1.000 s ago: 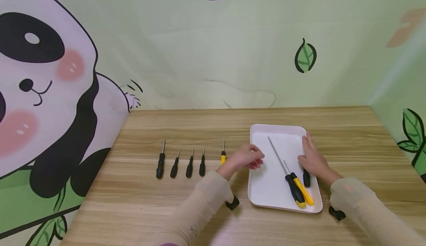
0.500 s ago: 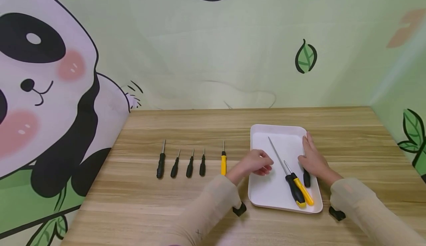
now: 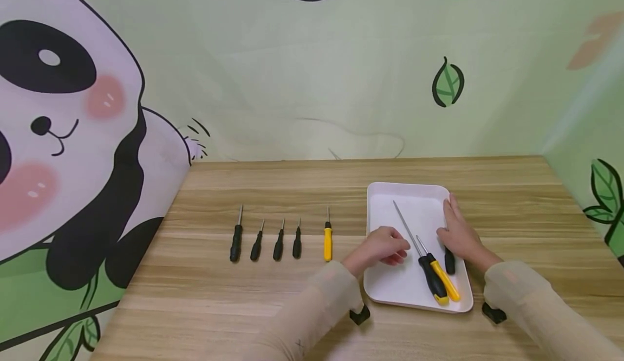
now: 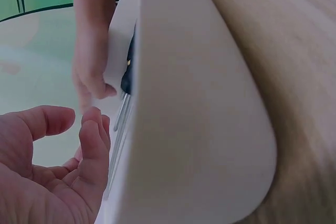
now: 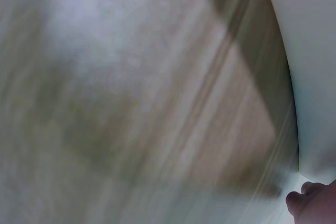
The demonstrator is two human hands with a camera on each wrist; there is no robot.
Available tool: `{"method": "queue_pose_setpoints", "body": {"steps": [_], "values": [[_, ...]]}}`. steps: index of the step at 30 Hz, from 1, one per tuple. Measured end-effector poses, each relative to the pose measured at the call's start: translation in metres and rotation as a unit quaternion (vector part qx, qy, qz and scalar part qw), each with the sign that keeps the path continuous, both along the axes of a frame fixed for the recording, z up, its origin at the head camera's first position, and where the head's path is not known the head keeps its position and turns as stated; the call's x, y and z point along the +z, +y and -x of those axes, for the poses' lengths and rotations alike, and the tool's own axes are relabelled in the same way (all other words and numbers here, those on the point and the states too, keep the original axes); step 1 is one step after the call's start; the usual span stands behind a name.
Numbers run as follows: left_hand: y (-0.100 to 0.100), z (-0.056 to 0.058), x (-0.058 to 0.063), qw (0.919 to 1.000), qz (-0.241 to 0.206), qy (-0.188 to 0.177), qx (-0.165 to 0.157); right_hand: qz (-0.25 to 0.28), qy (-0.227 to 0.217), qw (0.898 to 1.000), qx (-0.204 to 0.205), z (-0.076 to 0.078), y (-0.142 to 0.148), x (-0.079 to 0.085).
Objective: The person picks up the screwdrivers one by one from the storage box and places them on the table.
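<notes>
Over the left part of a white tray (image 3: pixel 390 290), my left hand (image 3: pixel 385 246) hovers with loosely bent fingers and holds nothing. The left wrist view shows a gap between its thumb and fingers (image 4: pixel 94 145). My right hand (image 3: pixel 460 233) grips the tray's right rim, thumb inside and fingers along the outer wall. Three screwdrivers lie in the tray: a long one with a black handle and yellow end (image 3: pixel 431 281), one with a yellow handle (image 3: pixel 447 285), and a black-handled one (image 3: pixel 449 261) partly hidden by the right hand.
Left of the tray, screwdrivers lie in a row on the wooden table (image 3: pixel 195 296): a larger black one (image 3: pixel 236 242), three small black ones (image 3: pixel 278 247) and a yellow one (image 3: pixel 327 244). A printed wall cloth (image 3: pixel 292 79) rises behind the table.
My left hand has moved right and slightly nearer from the tray's left rim, towards the long screwdriver, uncovering the yellow screwdriver on the table. The right hand and tray have stayed put.
</notes>
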State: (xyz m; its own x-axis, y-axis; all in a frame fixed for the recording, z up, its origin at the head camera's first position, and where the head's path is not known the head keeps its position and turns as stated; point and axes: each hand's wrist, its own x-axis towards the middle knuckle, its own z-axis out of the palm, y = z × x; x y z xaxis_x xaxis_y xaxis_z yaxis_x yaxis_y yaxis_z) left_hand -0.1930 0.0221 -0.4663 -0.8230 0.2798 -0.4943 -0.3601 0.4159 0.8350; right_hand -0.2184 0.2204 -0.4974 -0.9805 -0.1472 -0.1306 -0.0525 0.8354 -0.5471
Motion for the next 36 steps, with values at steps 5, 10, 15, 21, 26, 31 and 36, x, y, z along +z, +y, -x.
{"method": "queue_pose_setpoints", "body": {"steps": [5, 10, 15, 21, 26, 31, 36], "values": [[0.007, -0.004, -0.002, 0.9997, 0.025, -0.002, -0.005, -0.001, 0.001, 1.0, 0.0, 0.0, 0.0, 0.001], [0.011, -0.006, -0.002, 0.9991, 0.041, -0.002, -0.006, -0.002, 0.002, 1.0, 0.001, 0.0, 0.0, 0.0], [0.015, -0.006, -0.002, 0.9982, 0.059, -0.003, -0.011, -0.002, 0.005, 1.0, 0.003, 0.0, 0.001, -0.001], [0.023, -0.006, -0.005, 0.9961, 0.085, -0.013, -0.017, 0.0, 0.0, 1.0, 0.003, 0.0, 0.001, 0.0], [0.028, -0.007, -0.009, 0.9946, 0.102, -0.013, -0.014, -0.002, -0.001, 1.0, 0.003, 0.0, 0.001, 0.0], [0.034, -0.009, -0.01, 0.9932, 0.115, -0.01, -0.015, 0.0, 0.001, 1.0, 0.005, 0.0, 0.001, 0.0], [0.038, -0.01, -0.011, 0.9915, 0.129, -0.009, -0.016, -0.001, 0.003, 1.0, 0.006, 0.0, 0.0, 0.001]]}}
